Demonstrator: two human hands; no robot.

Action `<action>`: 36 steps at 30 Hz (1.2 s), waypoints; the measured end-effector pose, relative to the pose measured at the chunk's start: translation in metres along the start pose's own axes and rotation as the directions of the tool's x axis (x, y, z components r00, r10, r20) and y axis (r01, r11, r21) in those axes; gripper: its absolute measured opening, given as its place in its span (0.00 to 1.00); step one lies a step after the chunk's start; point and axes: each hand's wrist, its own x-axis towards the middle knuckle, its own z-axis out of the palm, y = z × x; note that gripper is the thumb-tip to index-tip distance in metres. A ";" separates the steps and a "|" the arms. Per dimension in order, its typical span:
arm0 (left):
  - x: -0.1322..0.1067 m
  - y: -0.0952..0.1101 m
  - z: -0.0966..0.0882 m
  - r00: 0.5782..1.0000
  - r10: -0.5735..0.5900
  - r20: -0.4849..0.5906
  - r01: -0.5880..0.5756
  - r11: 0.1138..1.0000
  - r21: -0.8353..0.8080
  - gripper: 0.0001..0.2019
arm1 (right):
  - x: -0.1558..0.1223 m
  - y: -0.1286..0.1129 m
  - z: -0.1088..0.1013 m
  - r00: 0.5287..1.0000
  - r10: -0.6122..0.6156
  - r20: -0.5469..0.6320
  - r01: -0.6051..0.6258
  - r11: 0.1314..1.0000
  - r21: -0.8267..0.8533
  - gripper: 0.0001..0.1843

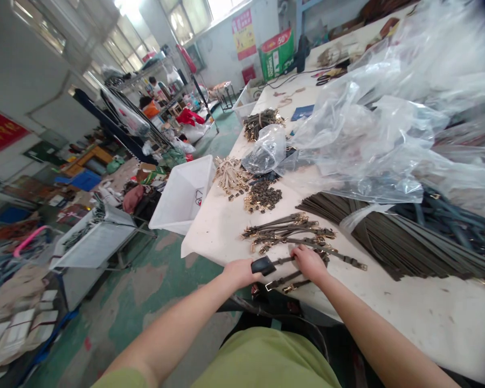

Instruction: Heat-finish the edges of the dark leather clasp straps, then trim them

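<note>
My left hand [238,272] grips a black leather tab [262,265] at the end of a narrow strap near the table's front edge. My right hand [309,264] lies a short way to the right, its fingers closed over a brown leather strap with metal fittings [343,260]. Further brown straps with gold buckles [286,231] lie in a loose group just beyond my hands. Some strap ends near my wrists are hidden by my hands.
The white table [428,323] holds long dark strips [388,242], blue-green straps [440,215], metal fittings [262,196], gold clasps [230,175] and clear plastic sheeting [367,145]. A white plastic bin [181,194] stands past the left edge. A person [151,102] works far back.
</note>
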 end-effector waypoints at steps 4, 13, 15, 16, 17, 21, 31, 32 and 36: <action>-0.001 -0.008 0.003 0.998 0.015 -0.065 -0.016 1.000 -0.013 0.24 | -0.002 -0.001 -0.003 0.998 0.016 0.060 -0.011 0.997 -0.075 0.12; -0.027 -0.049 0.008 0.993 -0.056 -0.107 0.039 0.987 -0.157 0.22 | 0.020 -0.028 -0.033 0.997 -0.048 -0.068 0.033 0.978 -0.204 0.17; -0.028 -0.052 0.010 0.994 -0.041 -0.106 0.022 0.986 -0.166 0.22 | 0.041 -0.039 -0.036 0.999 -0.039 -0.020 0.032 0.967 -0.254 0.17; -0.028 -0.053 0.009 0.994 -0.032 -0.106 0.014 0.986 -0.168 0.21 | 0.053 -0.044 -0.036 0.999 -0.048 0.012 0.050 0.957 -0.285 0.16; -0.028 -0.054 0.009 0.994 -0.026 -0.106 0.008 0.985 -0.170 0.21 | 0.065 -0.047 -0.037 0.997 -0.067 0.045 0.078 0.946 -0.313 0.14; -0.027 -0.062 0.003 0.995 -0.030 -0.095 0.010 0.979 -0.203 0.21 | 0.110 -0.048 -0.045 0.984 -0.126 0.122 0.162 0.923 -0.348 0.13; -0.026 -0.076 0.002 0.996 0.012 -0.085 -0.032 0.972 -0.235 0.21 | 0.108 -0.032 -0.068 0.992 -0.088 -0.090 0.059 0.957 -0.283 0.16; -0.027 -0.077 0.003 0.997 0.010 -0.079 -0.028 0.972 -0.235 0.21 | 0.096 -0.029 -0.063 0.992 -0.099 -0.074 0.074 0.955 -0.287 0.15; -0.028 -0.073 0.006 0.999 0.021 -0.050 -0.031 0.977 -0.212 0.22 | 0.060 -0.012 -0.041 0.998 -0.064 0.022 0.068 0.937 -0.342 0.12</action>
